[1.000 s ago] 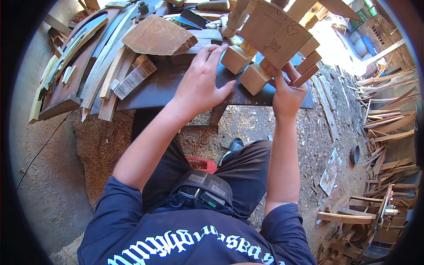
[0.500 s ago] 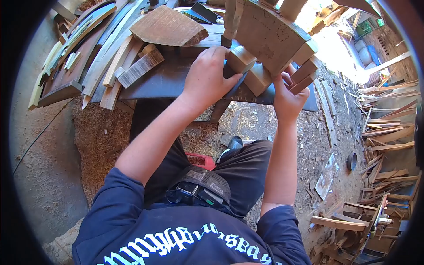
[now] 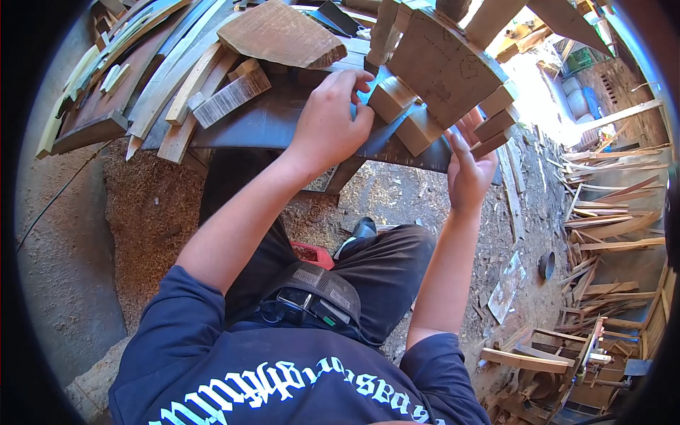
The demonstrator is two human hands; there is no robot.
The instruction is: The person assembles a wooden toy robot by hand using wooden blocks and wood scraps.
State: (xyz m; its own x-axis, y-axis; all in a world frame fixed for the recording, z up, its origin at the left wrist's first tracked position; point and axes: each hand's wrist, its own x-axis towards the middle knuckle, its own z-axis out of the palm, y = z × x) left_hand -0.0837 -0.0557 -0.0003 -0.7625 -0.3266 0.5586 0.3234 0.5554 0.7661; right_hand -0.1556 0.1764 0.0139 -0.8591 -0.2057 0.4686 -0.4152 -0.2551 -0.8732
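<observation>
A wooden assembly with a broad board (image 3: pixel 446 67) and blocks at its edges stands on the dark worktop (image 3: pixel 297 127). Just left of a small wood block (image 3: pixel 392 99) is my left hand (image 3: pixel 331 119), fingers curled but apart, holding nothing. A second block (image 3: pixel 419 130) lies beside the first, under the board's lower edge. My right hand (image 3: pixel 470 159) is at the assembly's right side, fingers spread, close to the stacked end blocks (image 3: pixel 492 132); its fingertips are partly hidden behind the wood.
A flat brown slab (image 3: pixel 280 34) and a striped block (image 3: pixel 232 97) lie at the left of the worktop, beside long wooden strips (image 3: pixel 166 71). Offcuts (image 3: pixel 616 212) are heaped at the right. A red container (image 3: pixel 312 253) is on the floor between the legs.
My left hand has let go of the small block and drawn back to the left. My right hand has opened its fingers and lowered slightly. The whole view has shifted a little.
</observation>
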